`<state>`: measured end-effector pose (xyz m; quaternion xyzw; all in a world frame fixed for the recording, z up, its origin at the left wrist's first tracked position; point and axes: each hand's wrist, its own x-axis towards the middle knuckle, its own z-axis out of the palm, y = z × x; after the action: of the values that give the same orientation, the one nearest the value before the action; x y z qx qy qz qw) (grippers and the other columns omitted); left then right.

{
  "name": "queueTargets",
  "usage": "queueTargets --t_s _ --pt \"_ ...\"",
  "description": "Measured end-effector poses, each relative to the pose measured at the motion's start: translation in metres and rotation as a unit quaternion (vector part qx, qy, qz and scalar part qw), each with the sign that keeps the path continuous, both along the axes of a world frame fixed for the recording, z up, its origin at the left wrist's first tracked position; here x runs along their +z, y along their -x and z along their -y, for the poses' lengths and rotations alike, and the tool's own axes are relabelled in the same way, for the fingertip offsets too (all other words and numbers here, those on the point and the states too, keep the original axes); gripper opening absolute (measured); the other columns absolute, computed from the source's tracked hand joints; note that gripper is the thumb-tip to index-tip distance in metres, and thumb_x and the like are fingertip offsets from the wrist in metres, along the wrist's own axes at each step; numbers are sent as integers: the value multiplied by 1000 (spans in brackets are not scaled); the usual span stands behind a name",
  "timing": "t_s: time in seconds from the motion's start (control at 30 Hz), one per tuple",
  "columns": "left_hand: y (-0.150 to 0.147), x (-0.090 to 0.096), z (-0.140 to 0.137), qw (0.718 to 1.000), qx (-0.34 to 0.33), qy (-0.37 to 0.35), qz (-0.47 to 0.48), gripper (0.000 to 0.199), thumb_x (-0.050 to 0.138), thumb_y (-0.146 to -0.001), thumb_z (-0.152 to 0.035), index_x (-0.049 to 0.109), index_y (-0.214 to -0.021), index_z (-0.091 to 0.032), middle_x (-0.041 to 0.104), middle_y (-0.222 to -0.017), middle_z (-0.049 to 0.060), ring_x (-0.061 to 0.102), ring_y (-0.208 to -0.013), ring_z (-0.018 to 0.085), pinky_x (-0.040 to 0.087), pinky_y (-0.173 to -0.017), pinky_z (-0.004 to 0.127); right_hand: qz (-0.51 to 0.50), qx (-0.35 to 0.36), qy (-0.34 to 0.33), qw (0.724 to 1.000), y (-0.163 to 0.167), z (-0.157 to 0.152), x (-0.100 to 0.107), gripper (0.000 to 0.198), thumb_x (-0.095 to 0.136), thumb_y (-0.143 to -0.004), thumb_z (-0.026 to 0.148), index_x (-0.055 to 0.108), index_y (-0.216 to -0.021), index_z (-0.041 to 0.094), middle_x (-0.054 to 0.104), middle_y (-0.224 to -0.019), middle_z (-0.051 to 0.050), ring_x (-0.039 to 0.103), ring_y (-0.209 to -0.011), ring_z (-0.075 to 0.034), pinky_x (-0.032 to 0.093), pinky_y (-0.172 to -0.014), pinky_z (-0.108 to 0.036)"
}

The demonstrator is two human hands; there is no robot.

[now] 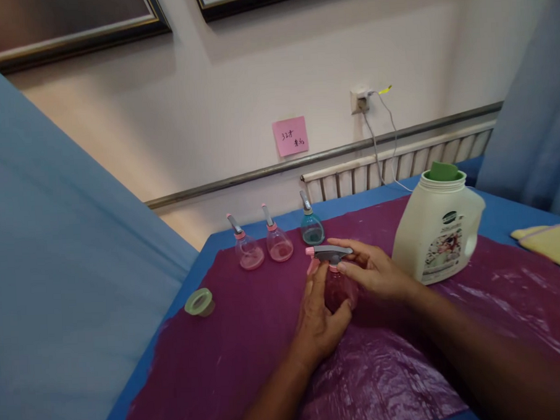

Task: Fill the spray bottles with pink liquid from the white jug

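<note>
A clear spray bottle (340,294) with a grey and pink trigger head stands on the purple plastic sheet in front of me. My left hand (316,317) wraps round its body from the left. At the top, my right hand (375,271) grips the spray head (331,253) between thumb and fingers. Behind it are two pink-collared spray bottles, one on the left (250,254) and one nearer the middle (280,246), each with a little liquid. A teal spray bottle (313,228) stands beside them.
On the right stands a large cream jug (411,241) with a green piece in its mouth. A small green cap (200,301) lies at the left. Yellow cloth (548,245) rests at the far right, and blue curtains (55,275) hang at the sides.
</note>
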<state>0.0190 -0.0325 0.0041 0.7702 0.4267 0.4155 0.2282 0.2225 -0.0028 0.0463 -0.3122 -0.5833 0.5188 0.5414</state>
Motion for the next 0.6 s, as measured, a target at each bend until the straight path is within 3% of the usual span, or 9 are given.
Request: queueTargets --t_s 0.23,0.4,0.6 --pt "-1 -1 2 1000 9 1 -2 99 81 -92 -21 33 -177 -36 46 -178 13 44 -167 40 42 -135 68 2 7 -19 1000 -2 -6 -2 48 88 -93 42 81 -139 29 82 -139 -8 76 -128 -29 61 -113 -50" --pt "-2 8 4 1000 -22 -1 17 106 77 -91 -12 27 -180 -41 52 -170 10 54 -159 34 52 -129 58 36 -33 -57 997 3 -8 -3 35 89 -91 40 85 -123 28 84 -122 -5 76 -115 -26 58 -109 -45" --pt "-3 13 3 999 -33 10 29 107 77 -91 -13 26 -179 -44 52 -171 8 54 -158 33 48 -132 57 38 -118 -49 991 15 -10 -10 26 89 -79 34 81 -102 25 81 -102 -2 73 -98 -23 56 -96 -39"
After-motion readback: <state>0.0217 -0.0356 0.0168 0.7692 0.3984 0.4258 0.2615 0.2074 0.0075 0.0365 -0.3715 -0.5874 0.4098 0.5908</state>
